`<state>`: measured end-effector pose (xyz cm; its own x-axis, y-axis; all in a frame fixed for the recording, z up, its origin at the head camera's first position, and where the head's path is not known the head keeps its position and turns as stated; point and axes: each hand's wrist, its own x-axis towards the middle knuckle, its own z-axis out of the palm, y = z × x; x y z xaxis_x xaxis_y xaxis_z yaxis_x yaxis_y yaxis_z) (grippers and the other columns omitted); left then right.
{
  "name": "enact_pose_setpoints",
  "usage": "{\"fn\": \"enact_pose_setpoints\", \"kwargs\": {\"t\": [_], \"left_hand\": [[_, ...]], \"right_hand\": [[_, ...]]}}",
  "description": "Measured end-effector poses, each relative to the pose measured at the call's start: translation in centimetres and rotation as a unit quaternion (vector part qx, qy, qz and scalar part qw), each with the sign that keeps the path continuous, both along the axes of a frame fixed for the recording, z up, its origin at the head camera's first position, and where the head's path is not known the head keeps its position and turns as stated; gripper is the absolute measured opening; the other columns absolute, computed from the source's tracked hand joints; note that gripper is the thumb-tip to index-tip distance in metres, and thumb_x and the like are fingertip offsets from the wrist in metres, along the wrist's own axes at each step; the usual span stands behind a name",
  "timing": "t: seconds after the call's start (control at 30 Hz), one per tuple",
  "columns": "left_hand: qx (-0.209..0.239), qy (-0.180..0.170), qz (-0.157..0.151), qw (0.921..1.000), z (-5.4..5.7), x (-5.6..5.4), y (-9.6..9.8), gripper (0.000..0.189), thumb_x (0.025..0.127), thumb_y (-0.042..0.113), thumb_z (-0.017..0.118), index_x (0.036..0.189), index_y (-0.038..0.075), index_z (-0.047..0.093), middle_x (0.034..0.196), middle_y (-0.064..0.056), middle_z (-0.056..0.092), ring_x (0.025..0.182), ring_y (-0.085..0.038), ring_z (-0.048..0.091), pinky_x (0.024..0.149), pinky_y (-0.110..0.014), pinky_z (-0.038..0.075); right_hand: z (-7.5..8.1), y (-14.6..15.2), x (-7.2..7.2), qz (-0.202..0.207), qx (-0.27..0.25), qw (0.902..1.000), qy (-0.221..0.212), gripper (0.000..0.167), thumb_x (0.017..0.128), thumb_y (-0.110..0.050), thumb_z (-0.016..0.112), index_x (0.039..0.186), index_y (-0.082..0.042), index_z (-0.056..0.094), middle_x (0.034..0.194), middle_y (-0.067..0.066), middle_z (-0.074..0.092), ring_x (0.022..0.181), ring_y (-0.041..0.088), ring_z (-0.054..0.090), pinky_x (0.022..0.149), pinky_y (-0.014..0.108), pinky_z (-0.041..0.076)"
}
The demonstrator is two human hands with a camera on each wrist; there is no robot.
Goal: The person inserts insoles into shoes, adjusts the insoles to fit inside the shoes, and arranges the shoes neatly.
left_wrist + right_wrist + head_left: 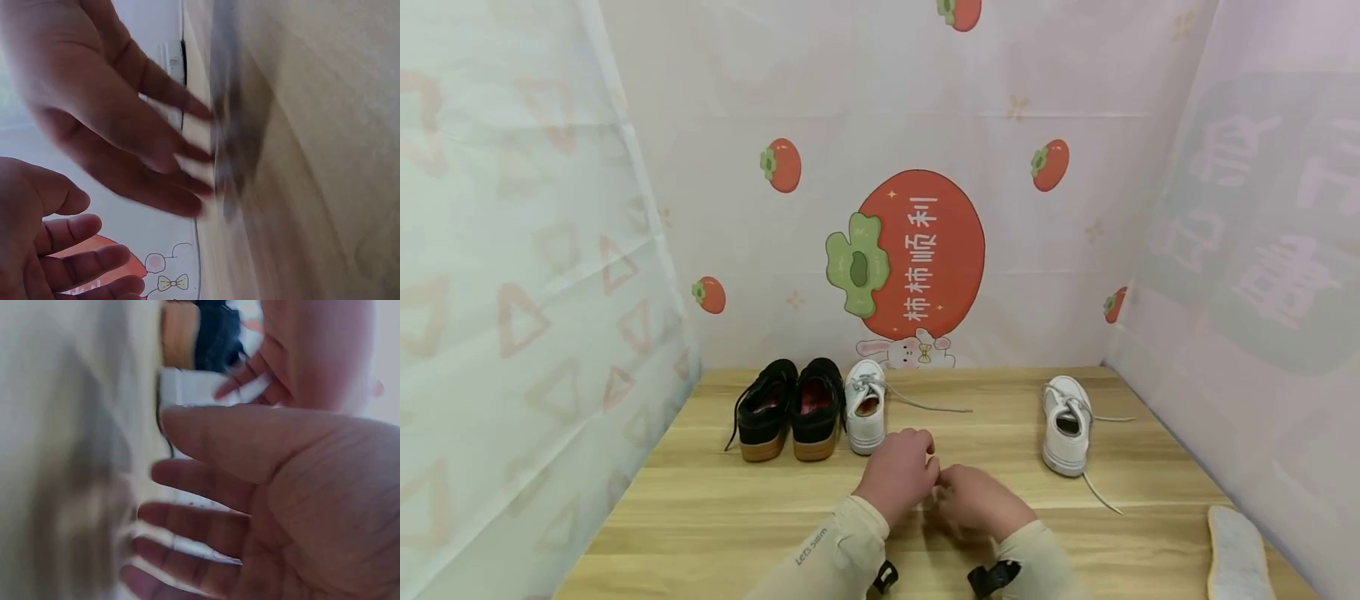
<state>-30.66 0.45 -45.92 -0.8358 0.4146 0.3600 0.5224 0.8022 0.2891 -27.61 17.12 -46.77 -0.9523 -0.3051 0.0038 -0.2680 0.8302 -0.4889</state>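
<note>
My left hand (898, 471) and right hand (981, 504) are close together above the wooden table, just in front of a white shoe (867, 408) with loose grey laces. In the left wrist view the left hand (119, 106) has loosely bent, spread fingers with nothing between them; they point at the tabletop. The right hand (250, 506), in its own wrist view, has its fingers apart and its palm bare. Motion blurs parts of both wrist views. Where the two hands meet in the head view, the fingertips are partly hidden.
Left of the white shoe stand two black shoes (763, 412) with tan soles. Another white shoe (1066, 425), its laces trailing on the table (700, 517), is at the right. A pale insole (1238, 554) lies near the right edge. Printed cloth walls (760, 83) enclose the table.
</note>
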Motion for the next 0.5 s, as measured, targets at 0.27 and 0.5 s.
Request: {"fn": "enact_pose_setpoints", "kwargs": {"t": [0.27, 0.5], "left_hand": [[-0.004, 0.0, 0.002, 1.0, 0.3, 0.7, 0.0, 0.016, 0.097, 0.024, 0.071, 0.082, 0.019, 0.068, 0.066, 0.01, 0.058, 0.055, -0.005, 0.047, 0.054, -0.026, 0.04], [-0.004, 0.009, -0.002, 0.9999, 0.5, 0.5, -0.1, 0.015, 0.097, 0.024, 0.07, 0.083, 0.019, 0.07, 0.067, 0.01, 0.061, 0.055, -0.004, 0.047, 0.052, -0.025, 0.04]], "right_hand": [[0.8, 9.6, -2.4, -0.227, 0.022, 0.9667, 0.116, 0.092, 0.092, -0.046, 0.077, 0.161, 0.001, 0.037, 0.16, 0.043, 0.028, 0.141, 0.067, 0.034, 0.108, 0.079, 0.038], [-0.4, 15.5, -4.2, -0.317, -0.016, 0.9458, 0.068, 0.122, 0.09, -0.057, 0.075, 0.165, 0.01, 0.007, 0.157, 0.054, 0.011, 0.141, 0.073, 0.021, 0.11, 0.08, 0.031]]}}
